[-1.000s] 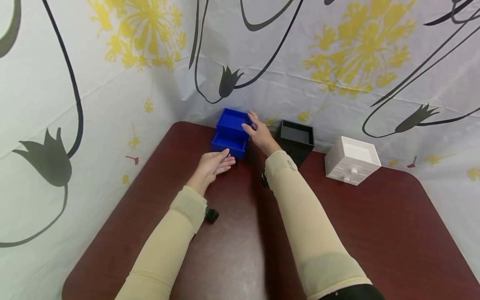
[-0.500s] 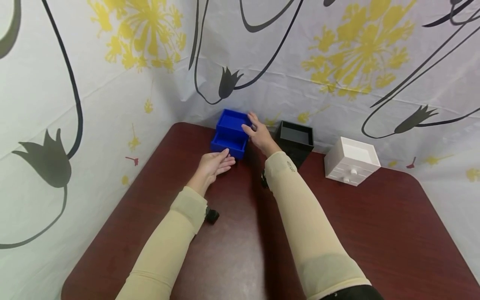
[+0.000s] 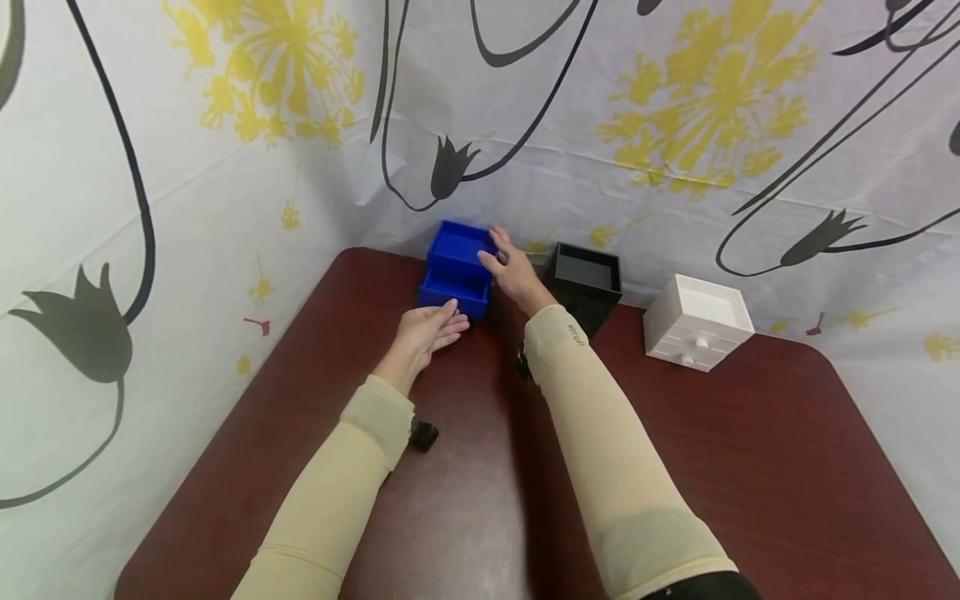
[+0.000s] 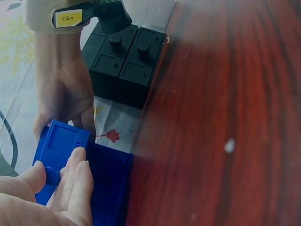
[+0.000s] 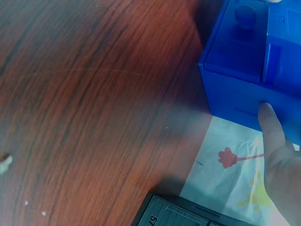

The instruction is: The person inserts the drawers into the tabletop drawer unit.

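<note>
A small blue drawer box (image 3: pixel 459 242) stands at the back left of the table, its upper drawer (image 3: pixel 453 287) slid out towards me. At the drawer's front is my left hand (image 3: pixel 422 335); in the left wrist view its thumb and fingers pinch the round blue knob (image 4: pixel 52 175). My right hand (image 3: pixel 517 273) lies against the box's right side with the fingers fairly straight. One finger presses on the blue side wall (image 5: pixel 235 96) in the right wrist view. Another knob (image 5: pixel 245 18) shows on the lower drawer there.
To the right of the blue box stands a black drawer box (image 3: pixel 585 271), partly behind my right arm. Farther right is a white drawer box (image 3: pixel 697 321) with round knobs. The dark red table (image 3: pixel 465 517) meets a patterned cloth (image 3: pixel 540 192) behind the boxes.
The head view has shifted slightly. Both hands, the blue box and its pulled-out drawer look the same as before.
</note>
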Action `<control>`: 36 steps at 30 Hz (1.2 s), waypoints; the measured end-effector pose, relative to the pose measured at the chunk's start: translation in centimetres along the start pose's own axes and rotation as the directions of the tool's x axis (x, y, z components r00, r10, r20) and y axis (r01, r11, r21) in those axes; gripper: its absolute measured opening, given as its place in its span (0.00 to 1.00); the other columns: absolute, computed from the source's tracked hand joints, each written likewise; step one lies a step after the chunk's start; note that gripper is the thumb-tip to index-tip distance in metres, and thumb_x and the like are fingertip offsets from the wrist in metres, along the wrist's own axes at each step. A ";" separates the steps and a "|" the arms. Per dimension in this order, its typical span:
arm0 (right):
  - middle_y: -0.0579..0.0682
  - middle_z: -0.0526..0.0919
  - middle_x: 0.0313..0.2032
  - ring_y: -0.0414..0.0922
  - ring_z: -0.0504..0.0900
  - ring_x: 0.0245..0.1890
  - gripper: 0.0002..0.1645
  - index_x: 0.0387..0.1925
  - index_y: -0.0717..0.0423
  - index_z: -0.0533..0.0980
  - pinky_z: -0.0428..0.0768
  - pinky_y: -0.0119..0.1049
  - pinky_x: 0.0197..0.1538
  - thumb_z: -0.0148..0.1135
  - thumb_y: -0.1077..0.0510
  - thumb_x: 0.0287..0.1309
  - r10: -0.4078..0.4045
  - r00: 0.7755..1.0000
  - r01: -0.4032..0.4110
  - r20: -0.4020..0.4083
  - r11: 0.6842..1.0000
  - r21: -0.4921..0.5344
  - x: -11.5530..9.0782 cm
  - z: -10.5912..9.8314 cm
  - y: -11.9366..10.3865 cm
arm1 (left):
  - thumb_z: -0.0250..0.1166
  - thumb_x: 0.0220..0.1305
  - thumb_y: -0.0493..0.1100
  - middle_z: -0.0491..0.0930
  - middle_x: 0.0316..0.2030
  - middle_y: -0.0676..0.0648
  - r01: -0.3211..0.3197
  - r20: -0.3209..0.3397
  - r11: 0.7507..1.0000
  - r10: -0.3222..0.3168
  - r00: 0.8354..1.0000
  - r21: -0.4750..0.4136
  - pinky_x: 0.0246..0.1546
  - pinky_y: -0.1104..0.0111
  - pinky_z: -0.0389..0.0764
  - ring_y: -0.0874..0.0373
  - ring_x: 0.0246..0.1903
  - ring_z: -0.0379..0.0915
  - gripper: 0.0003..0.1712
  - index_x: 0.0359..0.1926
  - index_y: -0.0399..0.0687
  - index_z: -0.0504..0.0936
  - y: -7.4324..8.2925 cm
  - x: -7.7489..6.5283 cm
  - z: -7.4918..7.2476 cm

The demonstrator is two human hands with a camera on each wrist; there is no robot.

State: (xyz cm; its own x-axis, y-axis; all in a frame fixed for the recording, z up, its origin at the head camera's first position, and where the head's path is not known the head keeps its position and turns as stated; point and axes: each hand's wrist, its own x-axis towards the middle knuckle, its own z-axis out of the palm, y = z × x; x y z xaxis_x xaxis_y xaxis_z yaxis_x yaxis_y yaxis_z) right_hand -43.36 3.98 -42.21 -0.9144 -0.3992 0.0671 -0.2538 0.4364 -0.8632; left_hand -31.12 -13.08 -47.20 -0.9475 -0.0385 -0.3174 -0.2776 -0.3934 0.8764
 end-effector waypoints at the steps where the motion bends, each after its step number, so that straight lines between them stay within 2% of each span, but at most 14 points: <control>1: 0.36 0.44 0.80 0.52 0.52 0.78 0.42 0.81 0.47 0.50 0.60 0.44 0.75 0.54 0.43 0.75 0.002 1.000 -0.002 0.002 1.000 -0.001 0.0 0.1 0.0 | 0.67 0.70 0.50 0.85 0.51 0.37 0.000 -0.001 1.000 0.000 1.000 0.004 0.50 0.64 0.83 0.52 0.49 0.85 0.27 0.60 0.35 0.80 0.0 0.0 0.0; 9: 0.33 0.43 0.80 0.50 0.50 0.79 0.42 0.81 0.44 0.50 0.60 0.44 0.75 0.53 0.41 0.75 0.026 1.000 -0.026 0.010 1.000 0.011 0.0 0.2 0.1 | 0.67 0.70 0.51 0.86 0.50 0.37 0.000 -0.004 1.000 0.000 1.000 0.012 0.50 0.64 0.84 0.51 0.48 0.86 0.27 0.60 0.36 0.80 -0.2 0.2 -0.1; 18: 0.37 0.43 0.80 0.51 0.51 0.79 0.42 0.81 0.47 0.50 0.59 0.43 0.75 0.53 0.44 0.76 0.002 1.000 -0.002 0.012 1.000 0.010 -0.1 0.4 -0.3 | 0.66 0.71 0.51 0.85 0.50 0.36 -0.020 -0.014 1.000 0.020 1.000 0.018 0.49 0.64 0.84 0.51 0.48 0.86 0.26 0.59 0.34 0.80 0.1 0.3 -0.3; 27: 0.34 0.44 0.80 0.49 0.50 0.79 0.41 0.81 0.45 0.51 0.62 0.44 0.74 0.53 0.43 0.75 0.014 1.000 -0.015 0.010 0.999 0.039 0.0 0.2 -0.5 | 0.66 0.70 0.52 0.85 0.51 0.37 -0.021 -0.002 1.000 0.021 1.000 0.023 0.51 0.64 0.83 0.50 0.50 0.85 0.28 0.60 0.35 0.79 0.7 0.4 -0.1; 36: 0.35 0.44 0.80 0.49 0.50 0.79 0.41 0.81 0.47 0.52 0.63 0.44 0.73 0.54 0.45 0.75 -0.005 1.000 0.006 -0.003 0.999 0.046 0.0 0.1 0.1 | 0.66 0.71 0.52 0.86 0.50 0.38 -0.015 -0.001 1.000 0.015 1.000 0.025 0.50 0.64 0.84 0.53 0.47 0.86 0.27 0.60 0.35 0.79 0.2 0.7 0.1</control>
State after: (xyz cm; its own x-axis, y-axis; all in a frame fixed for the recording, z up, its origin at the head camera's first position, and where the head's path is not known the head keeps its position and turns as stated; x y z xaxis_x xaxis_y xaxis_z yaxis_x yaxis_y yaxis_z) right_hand -43.31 3.93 -42.39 -0.9139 -0.3992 0.0732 -0.2440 0.3964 -0.8851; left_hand -31.87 -13.15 -47.19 -0.9513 -0.0454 -0.3049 -0.2676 -0.3698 0.8898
